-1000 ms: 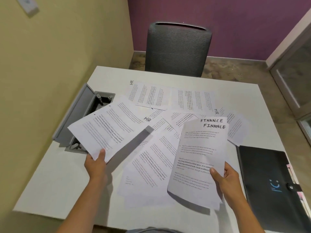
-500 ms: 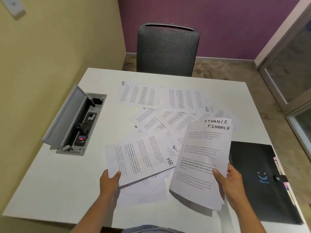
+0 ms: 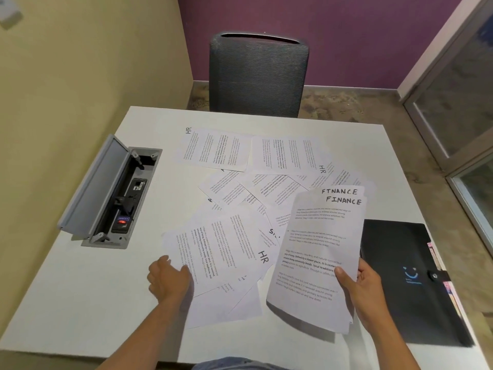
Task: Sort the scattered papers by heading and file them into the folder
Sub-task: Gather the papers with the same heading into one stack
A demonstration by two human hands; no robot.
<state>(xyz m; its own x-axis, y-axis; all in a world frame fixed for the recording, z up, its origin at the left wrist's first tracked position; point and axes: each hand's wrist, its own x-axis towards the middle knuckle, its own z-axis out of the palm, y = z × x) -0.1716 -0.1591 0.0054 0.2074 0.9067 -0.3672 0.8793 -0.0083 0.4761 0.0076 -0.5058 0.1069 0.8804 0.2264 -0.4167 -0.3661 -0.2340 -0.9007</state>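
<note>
- At the far left of the table (image 3: 88,303) I see an open cable box (image 3: 112,193) with its lid tipped up; it plays no part in the sorting.
- My left hand (image 3: 169,279) lies low at the near-left corner of an HR sheet (image 3: 221,252), thumb on top of the paper's edge. Its grip pinches that corner, and the sheet lies flat on the pile.
- The loose papers (image 3: 266,180) fan out across the middle of the table, overlapping; more HR headings show at the far side, and one heading starting with S is half covered.
- My right hand (image 3: 365,287) holds the finance stack (image 3: 317,252) upright and tilted towards me, raised above the table. The grip pinches it at the right edge, thumb in front and fingers behind; two FINANCE headings show at the top.
- The black folder (image 3: 410,284) lies shut at the right of the table, just beside the right hand.
- I judge the step in hand to be sorting by heading, early on: one group gathered, nothing filed.
- Next, I think the HR sheet should start its own pile, apart from the finance stack, which calls for a clean lift of one sheet only.
</note>
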